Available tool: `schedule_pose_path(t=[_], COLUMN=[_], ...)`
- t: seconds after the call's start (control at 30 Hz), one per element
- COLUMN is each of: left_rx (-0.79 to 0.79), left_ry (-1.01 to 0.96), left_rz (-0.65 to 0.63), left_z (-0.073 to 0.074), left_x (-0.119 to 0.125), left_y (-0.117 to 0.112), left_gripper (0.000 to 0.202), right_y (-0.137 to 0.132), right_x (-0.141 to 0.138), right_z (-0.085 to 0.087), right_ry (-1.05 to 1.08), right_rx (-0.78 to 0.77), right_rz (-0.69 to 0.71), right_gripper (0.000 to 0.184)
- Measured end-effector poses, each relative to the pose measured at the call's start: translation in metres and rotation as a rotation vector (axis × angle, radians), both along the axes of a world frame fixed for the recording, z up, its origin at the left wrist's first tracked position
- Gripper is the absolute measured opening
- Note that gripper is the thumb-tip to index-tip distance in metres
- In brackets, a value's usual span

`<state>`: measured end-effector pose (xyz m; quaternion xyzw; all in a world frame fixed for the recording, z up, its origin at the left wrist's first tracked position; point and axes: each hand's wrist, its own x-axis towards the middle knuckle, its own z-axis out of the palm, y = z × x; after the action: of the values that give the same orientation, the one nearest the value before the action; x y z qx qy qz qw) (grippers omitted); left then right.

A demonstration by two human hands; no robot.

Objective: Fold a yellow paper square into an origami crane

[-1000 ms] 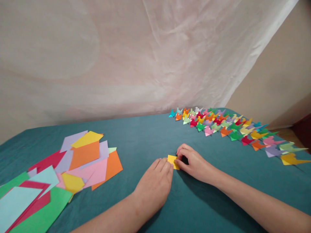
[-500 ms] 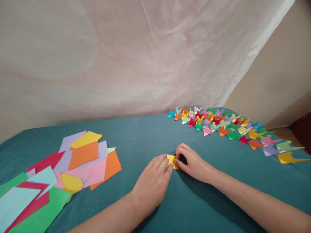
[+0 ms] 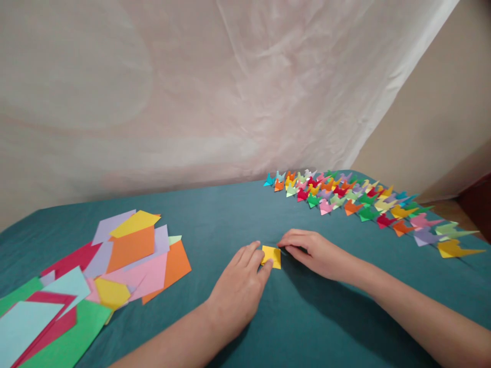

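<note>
Item under inspection: a small yellow paper square (image 3: 273,255), lying on the teal tablecloth (image 3: 215,217) between the two hands. The left hand (image 3: 238,289) is at its left side, thumb overlapping the near left part; whether the paper is pinched or merely pressed down cannot be told. The right hand (image 3: 320,257) has thumb and forefinger drawn together just beside the far right corner; contact there cannot be confirmed.

Handling, as judged: very light, thin, fairly crisp, apt to skid on cloth and easily creased or torn. It is best steadied by a flat fingertip near one edge and taken by an opposite corner (never squeezed across the middle).

Surroundings: folded paper birds (image 3: 352,207) stand in rows at far right; loose coloured paper sheets (image 3: 112,293) overlap in a heap at left.
</note>
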<state>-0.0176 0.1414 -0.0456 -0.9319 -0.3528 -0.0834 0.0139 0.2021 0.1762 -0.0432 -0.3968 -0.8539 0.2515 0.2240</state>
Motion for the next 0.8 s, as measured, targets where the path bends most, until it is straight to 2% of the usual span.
schedule_pose_path(t=[0.07, 0.17, 0.37, 0.57, 0.8], left_rx=[0.003, -0.002, 0.012, 0.021, 0.023], left_ry=[0.003, 0.017, -0.004, -0.004, 0.021], left_rz=[-0.002, 0.004, 0.005, 0.002, 0.005], left_z=[0.0, -0.001, -0.003, -0.003, -0.002], left_x=[0.0, 0.0, -0.001, -0.002, -0.001], left_y=[0.0, 0.0, 0.0, 0.001, 0.0], left_gripper=[0.031, 0.032, 0.033, 0.033, 0.034], right_y=[-0.007, -0.018, -0.031, -0.031, -0.029], right_x=[-0.002, -0.01, -0.022, -0.024, -0.024], right_z=[0.006, 0.008, 0.002, 0.0, 0.005], right_ry=[-0.163, -0.379, -0.496, -0.509, -0.53], right_rx=[0.095, 0.228, 0.405, 0.414, 0.332], right_rz=[0.03, 0.056, 0.049, 0.037, 0.023], right_gripper=[0.031, 0.028, 0.019, 0.017, 0.017])
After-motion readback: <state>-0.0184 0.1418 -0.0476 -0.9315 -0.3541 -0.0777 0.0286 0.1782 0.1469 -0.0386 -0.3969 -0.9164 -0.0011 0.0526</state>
